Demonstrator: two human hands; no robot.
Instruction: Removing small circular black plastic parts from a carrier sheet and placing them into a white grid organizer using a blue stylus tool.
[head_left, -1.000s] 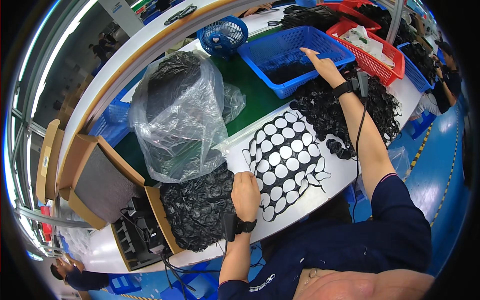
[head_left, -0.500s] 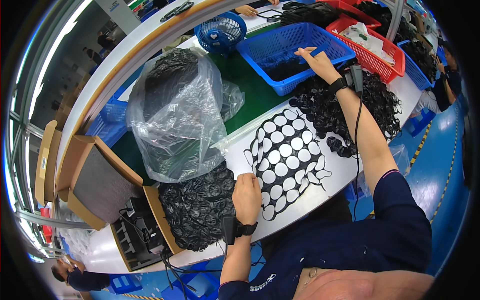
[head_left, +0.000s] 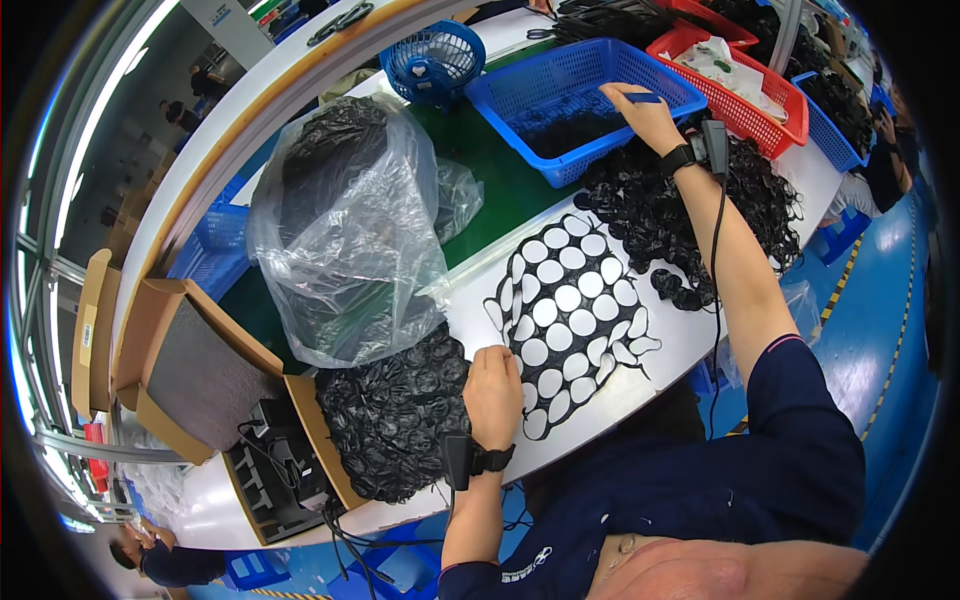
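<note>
A black sheet full of round holes (head_left: 588, 332) lies on the white tabletop, its right edge curled and bunched. My left hand (head_left: 493, 392) rests at the sheet's left edge, fingers closed; what they pinch, if anything, is hidden. My right hand (head_left: 648, 118) reaches over a blue plastic basket (head_left: 562, 166), fingers closed around a slim blue object (head_left: 643, 98) whose kind I cannot make out. Loose black pieces (head_left: 572, 136) lie in the basket's bottom. Below that forearm sits a heap of curly black pieces (head_left: 750, 205). Beside my left hand spreads a pile of black ruffled pieces (head_left: 392, 415).
A large clear plastic bag (head_left: 345, 260) with black material stands left of the sheet. Behind it is a blue fan (head_left: 433, 62). A cardboard box (head_left: 205, 370) and a black tray with cables (head_left: 275, 475) are at left. Red baskets (head_left: 790, 128) stand far right.
My right hand has shifted slightly right over the blue basket, and the slim blue object has turned in its fingers. My left hand has stayed in place. The view has tilted slightly.
</note>
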